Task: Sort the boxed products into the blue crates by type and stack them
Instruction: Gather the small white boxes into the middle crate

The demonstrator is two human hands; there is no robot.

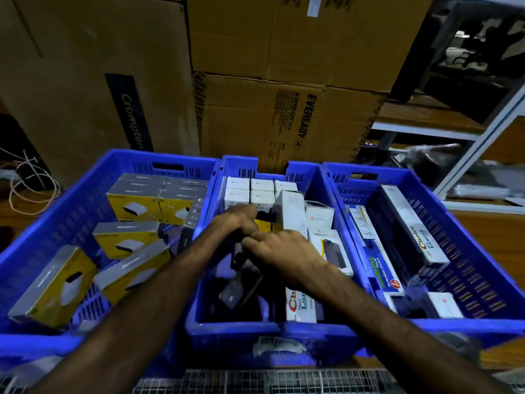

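Observation:
Three blue crates stand side by side. The left crate (71,211) holds several grey-and-yellow boxes (125,240). The middle crate (255,328) holds small white boxes (262,190) stacked at the back, a taller white box (289,211) and a white HALLEY box (333,251). Both my hands reach into the middle crate. My left hand (234,223) curls its fingers over a yellow-and-black box (262,224). My right hand (279,253) lies just in front, fingers bent towards the same spot; what it grips is hidden. The right crate (468,251) holds long extension-board boxes (412,226).
Large brown cartons (272,120) are stacked right behind the crates. A metal shelf rack (483,132) stands at the right. White cables (31,183) lie at the far left. A wire mesh surface (255,382) shows below the crates.

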